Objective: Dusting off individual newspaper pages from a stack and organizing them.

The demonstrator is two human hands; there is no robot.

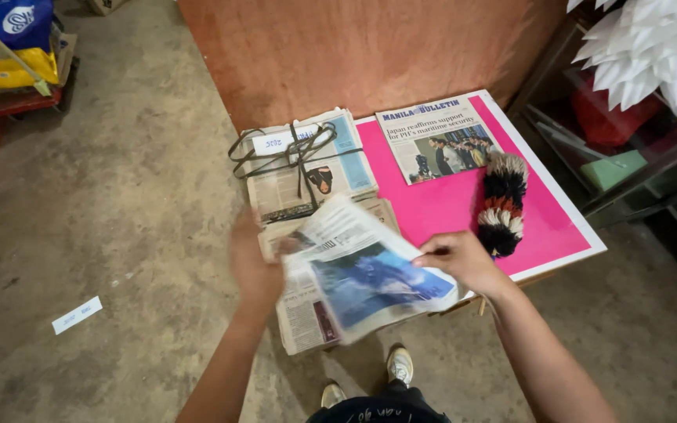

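Both my hands hold a folded newspaper (362, 274) with a blue picture, lifted over the near edge of a pink-topped table (546, 227). My left hand (254, 262) grips its left edge and is blurred. My right hand (457, 257) pinches its right edge. Under it lies a loose stack of newspapers (303, 321). Behind that sits a bundle of newspapers (307, 160) tied with dark string. A single folded newspaper (440, 141) lies flat on the pink surface.
A striped black, white and red feather duster (501, 202) lies on the table right of my hand. A brown board (354, 47) stands behind. A shelf with white paper shapes (652, 47) is at right. A paper slip (77, 315) lies on the concrete floor.
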